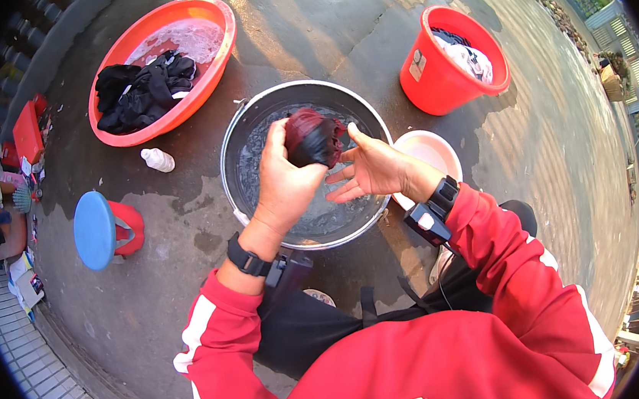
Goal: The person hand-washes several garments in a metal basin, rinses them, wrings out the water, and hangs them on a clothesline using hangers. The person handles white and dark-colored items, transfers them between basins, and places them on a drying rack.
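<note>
A bunched dark red and black wet cloth is gripped in my left hand, over a round metal tub that holds water. Just right of the cloth, my right hand is spread with its fingers apart, palm towards the cloth; whether its fingertips touch the cloth is hard to tell. Both hands are above the water. Each wrist wears a black strap with a small device.
An orange-red basin with dark clothes and suds stands at upper left, a red bucket of clothes at upper right. A pink basin touches the tub's right side. A white bottle and a blue-topped stool are at left.
</note>
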Available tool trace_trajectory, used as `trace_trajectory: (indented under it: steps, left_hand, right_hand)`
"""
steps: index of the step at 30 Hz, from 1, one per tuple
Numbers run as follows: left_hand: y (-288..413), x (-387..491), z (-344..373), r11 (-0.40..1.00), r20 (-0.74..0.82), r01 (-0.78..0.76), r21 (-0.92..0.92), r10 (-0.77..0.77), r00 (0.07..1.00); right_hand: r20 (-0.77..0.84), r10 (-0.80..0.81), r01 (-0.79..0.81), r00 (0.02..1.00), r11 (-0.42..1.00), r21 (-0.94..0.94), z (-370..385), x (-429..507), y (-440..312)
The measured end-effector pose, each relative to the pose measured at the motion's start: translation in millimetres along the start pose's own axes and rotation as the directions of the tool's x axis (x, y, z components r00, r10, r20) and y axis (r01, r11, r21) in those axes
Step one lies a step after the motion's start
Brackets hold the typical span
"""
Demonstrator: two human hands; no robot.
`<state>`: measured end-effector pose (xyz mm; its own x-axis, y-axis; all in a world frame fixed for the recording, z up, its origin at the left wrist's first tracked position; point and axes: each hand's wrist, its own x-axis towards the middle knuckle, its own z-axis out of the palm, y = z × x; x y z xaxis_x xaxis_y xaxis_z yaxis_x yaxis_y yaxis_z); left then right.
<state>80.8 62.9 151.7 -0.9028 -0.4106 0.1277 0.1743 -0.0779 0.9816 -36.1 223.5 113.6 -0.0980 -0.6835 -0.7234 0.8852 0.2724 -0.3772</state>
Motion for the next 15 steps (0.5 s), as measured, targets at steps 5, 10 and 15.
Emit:
trace_trajectory:
  steps: [5,10,15]
  left_hand:
    - [19,-33,25,0.998,0.274,-0.059,0.020,0.051,0.960]
    - [33,-41,18,0.993,0.561,-0.087,-0.075,0.114,0.820]
    - [28,-29,-5,0.921,0.603,0.298,-0.252,-0.091,0.792]
  right_hand:
    - [0.005,-0.169,0.155,0.986,0.919,0.363,7,10,9]
    - [0.152,-0.328,0.238,0.932,0.874,0.424,2,-19,24]
    - [0.058,-0.413,0.297,0.909,0.739,0.604,-13,7,30]
